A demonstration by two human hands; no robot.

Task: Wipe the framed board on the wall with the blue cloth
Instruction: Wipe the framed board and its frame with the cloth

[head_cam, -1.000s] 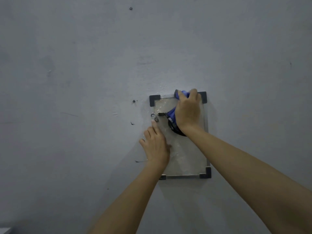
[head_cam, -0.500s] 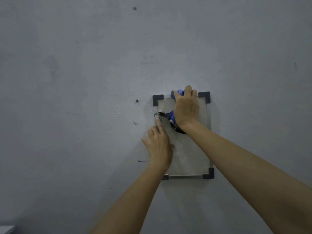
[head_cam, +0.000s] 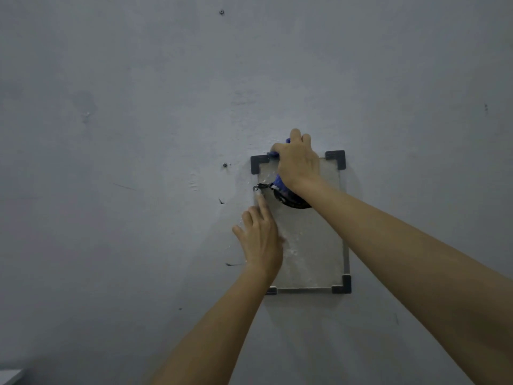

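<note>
In the head view, the right hand [head_cam: 298, 159] is clenched around a bunched blue cloth [head_cam: 278, 185], pressing it against the top edge of the framed board [head_cam: 313, 237]; the fingertips reach past the frame onto the bare wall [head_cam: 138, 134] above, a scrap of cloth peeks out to the left of the knuckles, and the rest hangs below the heel of the palm, where it looks dark and patterned. The board hangs flat on the wall beneath and around this hand, a pale speckled panel with dark corner brackets [head_cam: 336, 158], the nearest of them just right of the hand. The left hand [head_cam: 259, 240] lies lower and to the left of the right one, grasping nothing — its palm rests on the board's left edge with the index finger stretched up to a small metal ring [head_cam: 256, 188], apparently on a short cord that runs to the cloth. The cloth should be soft and easy to wad, best held as a firm ball under the palm. The board looks thin, stiff and light — likely to shift on its mount if rubbed hard, so bracing an edge or a corner bracket seems wise.
</note>
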